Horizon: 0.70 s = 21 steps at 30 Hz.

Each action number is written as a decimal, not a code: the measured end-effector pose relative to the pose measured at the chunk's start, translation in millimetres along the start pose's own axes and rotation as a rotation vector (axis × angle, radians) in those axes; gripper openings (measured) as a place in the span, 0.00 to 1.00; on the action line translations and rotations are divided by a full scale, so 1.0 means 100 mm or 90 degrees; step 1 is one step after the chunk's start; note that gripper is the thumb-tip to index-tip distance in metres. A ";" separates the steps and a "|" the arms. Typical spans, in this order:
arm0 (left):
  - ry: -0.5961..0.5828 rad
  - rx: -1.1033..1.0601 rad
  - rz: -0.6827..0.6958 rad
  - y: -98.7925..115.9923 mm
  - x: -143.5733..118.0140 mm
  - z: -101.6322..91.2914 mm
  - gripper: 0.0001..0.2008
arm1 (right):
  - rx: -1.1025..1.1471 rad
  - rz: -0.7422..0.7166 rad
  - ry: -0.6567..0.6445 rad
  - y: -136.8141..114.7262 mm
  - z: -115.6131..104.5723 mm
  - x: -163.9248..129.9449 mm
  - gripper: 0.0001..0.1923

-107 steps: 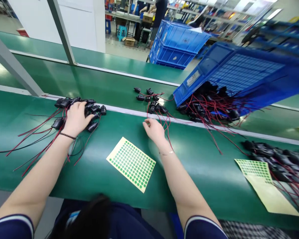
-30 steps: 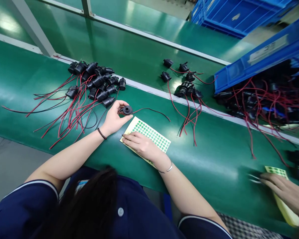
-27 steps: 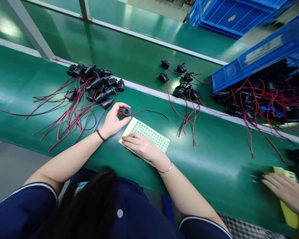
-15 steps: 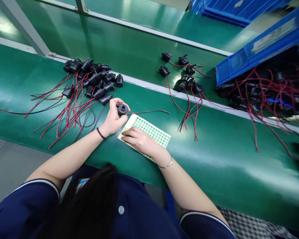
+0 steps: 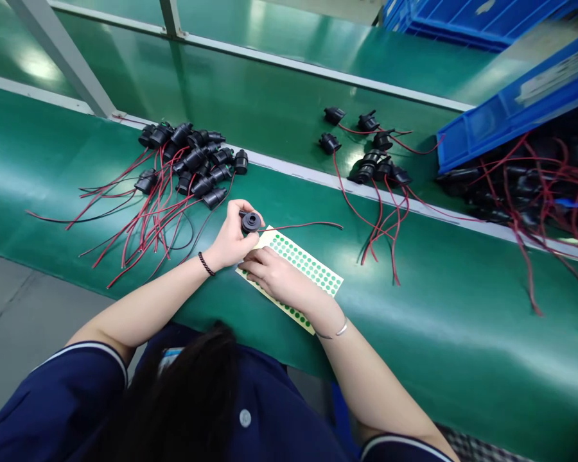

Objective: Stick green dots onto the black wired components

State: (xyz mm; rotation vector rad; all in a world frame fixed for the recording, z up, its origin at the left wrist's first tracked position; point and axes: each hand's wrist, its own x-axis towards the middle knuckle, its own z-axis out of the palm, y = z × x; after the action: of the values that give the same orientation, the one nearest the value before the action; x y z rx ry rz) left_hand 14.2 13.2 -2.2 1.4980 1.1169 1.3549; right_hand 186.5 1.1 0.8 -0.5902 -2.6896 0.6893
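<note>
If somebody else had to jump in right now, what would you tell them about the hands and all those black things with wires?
Left hand: holds one black part up by its body, its wire trailing right across the belt.
Right hand: flat on the green dot sticker sheet, fingertips at the sheet's near-left corner; empty as far as can be seen.
Pile of black parts lies left of the hands, a smaller bunch farther right, more spilling from the blue crate.
No dot can be seen on the held part.
</note>
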 end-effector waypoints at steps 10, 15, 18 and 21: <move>0.005 -0.012 -0.022 -0.01 -0.01 0.03 0.22 | -0.042 -0.098 0.057 0.06 0.02 -0.08 0.14; 0.015 -0.021 -0.040 0.00 -0.01 0.01 0.22 | -0.025 -0.122 0.061 0.10 0.02 -0.13 0.15; 0.019 -0.026 -0.054 0.03 0.00 0.02 0.21 | 0.015 -0.124 0.080 0.11 0.04 -0.12 0.12; 0.038 -0.010 -0.098 0.10 0.01 0.02 0.21 | 0.097 -0.081 0.106 0.09 0.04 -0.10 0.08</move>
State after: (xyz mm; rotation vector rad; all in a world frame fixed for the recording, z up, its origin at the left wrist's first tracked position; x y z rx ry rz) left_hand 17.2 11.2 6.9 1.3386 1.2301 1.3056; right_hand 196.3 2.6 -8.9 -0.4137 -2.4704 0.7650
